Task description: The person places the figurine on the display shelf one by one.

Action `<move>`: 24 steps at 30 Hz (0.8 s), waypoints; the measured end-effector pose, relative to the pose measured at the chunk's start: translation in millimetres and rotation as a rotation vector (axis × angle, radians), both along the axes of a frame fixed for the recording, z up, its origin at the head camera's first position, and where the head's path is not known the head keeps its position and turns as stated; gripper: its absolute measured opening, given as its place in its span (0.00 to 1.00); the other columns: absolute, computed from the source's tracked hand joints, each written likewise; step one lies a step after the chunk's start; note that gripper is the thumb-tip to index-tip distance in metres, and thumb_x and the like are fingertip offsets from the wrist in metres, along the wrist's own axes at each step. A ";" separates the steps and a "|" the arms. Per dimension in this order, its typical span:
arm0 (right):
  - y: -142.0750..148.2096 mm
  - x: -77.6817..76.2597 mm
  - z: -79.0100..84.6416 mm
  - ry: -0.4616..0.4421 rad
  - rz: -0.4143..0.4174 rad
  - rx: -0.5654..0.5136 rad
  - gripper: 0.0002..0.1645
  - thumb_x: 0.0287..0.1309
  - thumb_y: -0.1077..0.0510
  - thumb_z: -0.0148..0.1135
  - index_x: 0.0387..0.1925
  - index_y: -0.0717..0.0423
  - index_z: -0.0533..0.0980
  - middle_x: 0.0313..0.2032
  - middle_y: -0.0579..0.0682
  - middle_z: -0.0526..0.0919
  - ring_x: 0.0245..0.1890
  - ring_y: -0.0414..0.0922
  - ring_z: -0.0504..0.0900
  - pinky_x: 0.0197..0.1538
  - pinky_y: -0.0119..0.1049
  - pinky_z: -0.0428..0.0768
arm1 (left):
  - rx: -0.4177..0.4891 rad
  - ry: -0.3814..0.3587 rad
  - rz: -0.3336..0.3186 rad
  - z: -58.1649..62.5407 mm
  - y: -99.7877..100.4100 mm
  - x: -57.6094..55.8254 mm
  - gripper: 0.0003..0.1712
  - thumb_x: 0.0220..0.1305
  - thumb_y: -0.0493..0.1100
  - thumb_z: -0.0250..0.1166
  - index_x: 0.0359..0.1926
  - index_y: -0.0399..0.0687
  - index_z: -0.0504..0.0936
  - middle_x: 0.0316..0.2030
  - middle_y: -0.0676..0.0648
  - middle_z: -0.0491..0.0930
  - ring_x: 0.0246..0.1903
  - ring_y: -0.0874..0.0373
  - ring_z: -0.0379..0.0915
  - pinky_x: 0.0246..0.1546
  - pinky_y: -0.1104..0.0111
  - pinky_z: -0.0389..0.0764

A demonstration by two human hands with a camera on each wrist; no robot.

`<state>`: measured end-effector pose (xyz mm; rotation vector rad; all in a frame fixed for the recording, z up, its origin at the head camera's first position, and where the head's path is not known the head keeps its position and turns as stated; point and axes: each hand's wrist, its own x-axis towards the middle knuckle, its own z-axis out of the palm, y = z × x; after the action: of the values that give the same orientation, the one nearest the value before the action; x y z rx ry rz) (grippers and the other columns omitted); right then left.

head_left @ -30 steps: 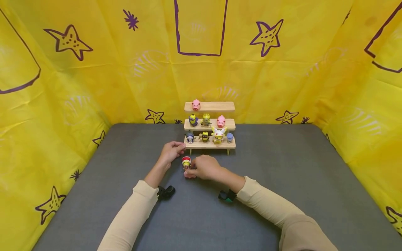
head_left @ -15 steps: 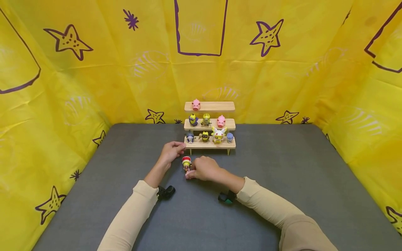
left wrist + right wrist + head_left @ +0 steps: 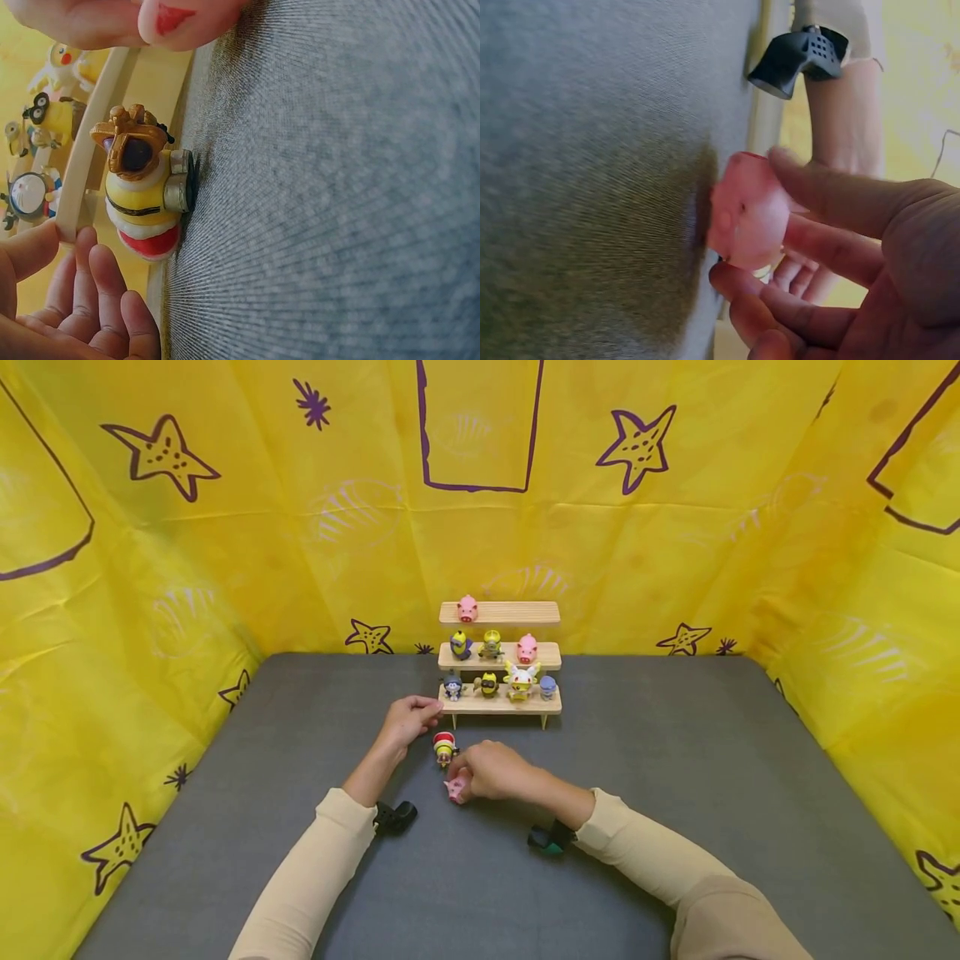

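Observation:
My right hand (image 3: 495, 770) pinches a pink toy pig (image 3: 456, 790) between thumb and fingers, close over the grey cloth. The right wrist view shows the pig (image 3: 751, 211) from near, its far side hidden by the fingers. A toy figure with a red and white hat (image 3: 444, 748), yellow body and brown goggles stands just beyond, between my hands. With thumb and fingertip, my left hand (image 3: 405, 720) holds the left front corner of the wooden tiered display shelf (image 3: 498, 707); the other fingers fan out loosely below in the left wrist view.
On the bottom tier stand several figures, among them a white-and-yellow horned one (image 3: 521, 683). The middle tier bears two yellow figures and a pink pig (image 3: 527, 648). Another pig (image 3: 467, 608) sits on the top tier. Yellow cloth walls (image 3: 360, 560) surround the grey table (image 3: 675, 760).
The right hand has shifted the pig slightly toward me and turned it, so its face now shows. My left hand keeps its hold on the shelf corner.

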<state>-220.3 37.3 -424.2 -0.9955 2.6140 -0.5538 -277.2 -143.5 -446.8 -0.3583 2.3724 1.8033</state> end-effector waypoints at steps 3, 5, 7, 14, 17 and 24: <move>1.3 2.4 -2.1 0.023 -0.007 -0.024 0.14 0.47 0.48 0.76 0.36 0.46 0.84 0.26 0.40 0.81 0.27 0.37 0.73 0.31 0.31 0.68 | -0.004 -0.002 -0.005 0.3 -0.7 0.2 0.17 0.68 0.45 0.61 0.51 0.37 0.80 0.39 0.45 0.85 0.34 0.61 0.78 0.39 0.70 0.76; 1.6 3.5 -3.4 0.043 -0.020 -0.030 0.14 0.46 0.47 0.77 0.33 0.47 0.83 0.23 0.39 0.79 0.25 0.37 0.72 0.29 0.30 0.68 | -0.005 -0.003 -0.005 0.3 -0.8 0.5 0.17 0.69 0.45 0.61 0.51 0.37 0.80 0.40 0.44 0.85 0.34 0.61 0.78 0.39 0.70 0.76; 1.4 4.2 -4.3 0.064 -0.035 -0.027 0.15 0.45 0.47 0.77 0.32 0.48 0.81 0.22 0.39 0.78 0.24 0.36 0.72 0.29 0.30 0.68 | -0.007 -0.006 -0.004 0.2 -0.7 0.9 0.18 0.69 0.46 0.61 0.51 0.38 0.80 0.41 0.43 0.85 0.33 0.61 0.78 0.39 0.70 0.76; 2.6 5.5 -4.0 0.124 -0.047 0.030 0.20 0.41 0.47 0.79 0.33 0.49 0.79 0.24 0.41 0.78 0.26 0.39 0.73 0.30 0.32 0.70 | -0.008 -0.011 0.001 -0.9 0.1 1.5 0.17 0.68 0.46 0.62 0.51 0.39 0.80 0.41 0.43 0.85 0.32 0.63 0.77 0.39 0.70 0.76; 4.3 6.1 -4.2 0.149 -0.028 0.047 0.21 0.39 0.46 0.80 0.34 0.49 0.81 0.26 0.42 0.80 0.28 0.41 0.75 0.32 0.33 0.72 | -0.006 -0.007 0.009 -0.4 0.3 1.3 0.17 0.68 0.46 0.62 0.51 0.38 0.81 0.40 0.44 0.85 0.31 0.64 0.77 0.38 0.70 0.75; 9.3 2.7 -1.8 0.145 -0.023 0.003 0.23 0.37 0.49 0.80 0.36 0.53 0.82 0.29 0.45 0.82 0.33 0.43 0.76 0.39 0.35 0.73 | -0.007 -0.004 0.008 -0.4 0.4 0.7 0.17 0.68 0.46 0.62 0.51 0.38 0.81 0.41 0.44 0.85 0.34 0.61 0.78 0.39 0.69 0.76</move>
<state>-217.6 46.6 -426.0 -1.0428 2.7551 -0.5004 -276.5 -143.1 -447.2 -0.3720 2.3789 1.7957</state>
